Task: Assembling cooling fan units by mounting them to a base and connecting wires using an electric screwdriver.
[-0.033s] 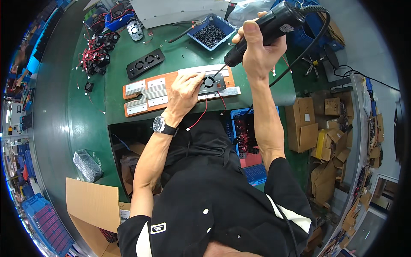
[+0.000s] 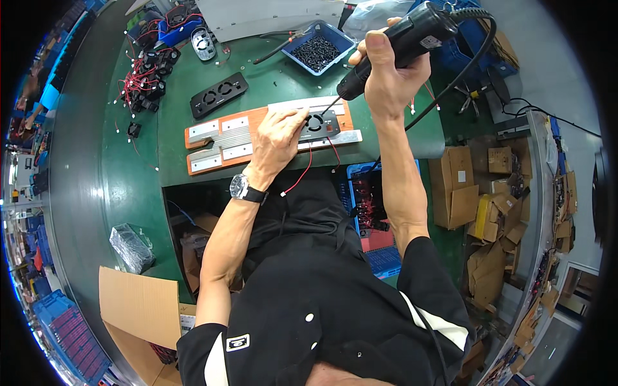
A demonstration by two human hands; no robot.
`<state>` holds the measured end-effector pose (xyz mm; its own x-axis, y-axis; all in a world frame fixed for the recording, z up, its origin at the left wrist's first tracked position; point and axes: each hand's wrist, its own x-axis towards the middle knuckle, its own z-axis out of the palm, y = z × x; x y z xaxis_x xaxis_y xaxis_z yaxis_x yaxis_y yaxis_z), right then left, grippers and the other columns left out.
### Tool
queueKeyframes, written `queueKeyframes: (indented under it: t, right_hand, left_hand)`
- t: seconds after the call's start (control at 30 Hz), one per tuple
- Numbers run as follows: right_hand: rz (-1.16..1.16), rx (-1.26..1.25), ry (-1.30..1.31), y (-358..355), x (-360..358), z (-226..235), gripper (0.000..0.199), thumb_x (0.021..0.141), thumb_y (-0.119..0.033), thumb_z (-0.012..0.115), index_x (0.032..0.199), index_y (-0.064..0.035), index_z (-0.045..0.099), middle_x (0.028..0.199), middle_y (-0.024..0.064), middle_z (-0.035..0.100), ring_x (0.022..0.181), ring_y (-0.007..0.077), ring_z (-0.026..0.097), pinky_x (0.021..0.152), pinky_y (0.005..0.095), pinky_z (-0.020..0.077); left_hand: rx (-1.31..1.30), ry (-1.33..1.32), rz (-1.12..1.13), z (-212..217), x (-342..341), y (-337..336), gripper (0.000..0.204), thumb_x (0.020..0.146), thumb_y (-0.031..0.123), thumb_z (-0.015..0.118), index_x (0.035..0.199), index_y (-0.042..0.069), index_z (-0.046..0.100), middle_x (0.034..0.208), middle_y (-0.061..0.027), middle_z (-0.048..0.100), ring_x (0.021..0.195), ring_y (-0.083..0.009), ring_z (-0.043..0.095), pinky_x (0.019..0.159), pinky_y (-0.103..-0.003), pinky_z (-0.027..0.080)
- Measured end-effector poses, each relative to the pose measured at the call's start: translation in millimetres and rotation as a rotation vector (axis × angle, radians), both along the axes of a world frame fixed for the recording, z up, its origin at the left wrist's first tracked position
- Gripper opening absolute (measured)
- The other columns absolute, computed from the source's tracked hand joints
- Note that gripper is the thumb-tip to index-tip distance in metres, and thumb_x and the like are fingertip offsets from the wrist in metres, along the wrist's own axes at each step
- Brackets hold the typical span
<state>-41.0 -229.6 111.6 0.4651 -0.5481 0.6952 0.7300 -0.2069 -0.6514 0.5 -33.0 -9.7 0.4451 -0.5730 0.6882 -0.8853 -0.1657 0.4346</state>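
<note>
My right hand (image 2: 398,83) is wrapped round a black corded electric screwdriver (image 2: 421,35). The driver's thin bit slants down to a black panel with round fan grilles (image 2: 328,126). Over the panel's left end, my left hand (image 2: 277,136) has its fingers pressed together, holding it down and hiding part of it. Beneath lies an orange-brown wooden fixture board with metal strips (image 2: 235,135). Two red wires (image 2: 300,177) with small white plugs hang from the panel over the front edge. Whether a screw sits under the bit is too small to tell.
Behind the fixture lies another black grille panel (image 2: 219,96). A blue bin (image 2: 344,53) of black screws stands at the back, with pliers (image 2: 273,50) against it. Small fans with red wires (image 2: 145,80) are heaped at the left. The screwdriver's cord (image 2: 479,58) loops down on the right.
</note>
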Motion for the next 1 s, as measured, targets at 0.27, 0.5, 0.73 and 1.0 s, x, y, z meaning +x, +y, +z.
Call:
queueKeyframes:
  t: [0.27,0.5,0.73,1.0]
  right_hand:
    - [0.039,0.046,-0.015,2,4,-1,0.041,0.091,-0.017,0.083,0.118,-0.0009,0.057,0.082,0.0068,0.067,0.065,0.0164,0.066,0.059,0.0303,0.0578]
    - [0.028,-0.052,0.012,7,4,1,0.038,0.092,-0.017,0.082,0.116,-0.0006,0.058,0.080,0.0063,0.066,0.063,0.0160,0.066,0.058,0.0283,0.0551]
    - [-0.072,0.009,0.246,20,3,8,0.028,0.089,-0.012,0.082,0.103,-0.0036,0.059,0.083,-0.0005,0.061,0.063,0.0080,0.058,0.054,0.0234,0.0471]
    - [-0.120,-0.238,0.286,28,24,23,0.033,0.083,-0.012,0.085,0.103,-0.0011,0.062,0.084,-0.0015,0.060,0.073,0.0085,0.055,0.063,0.0251,0.0461]
  left_hand:
    - [0.003,-0.025,-0.032,-5,4,1,0.038,0.085,-0.001,0.073,0.123,0.002,0.070,0.103,-0.0123,0.073,0.100,-0.0281,0.069,0.089,-0.040,0.054]
    - [0.023,-0.014,-0.031,-3,2,1,0.038,0.085,0.000,0.074,0.123,0.002,0.069,0.103,-0.0124,0.073,0.101,-0.0283,0.068,0.091,-0.040,0.053]
    - [0.021,0.002,-0.026,-3,2,0,0.038,0.086,0.000,0.073,0.124,0.001,0.069,0.103,-0.0126,0.073,0.102,-0.0283,0.068,0.091,-0.040,0.053]
    - [0.031,0.026,-0.020,-8,1,1,0.038,0.085,0.000,0.073,0.123,0.001,0.068,0.103,-0.0137,0.073,0.102,-0.0295,0.067,0.091,-0.040,0.052]
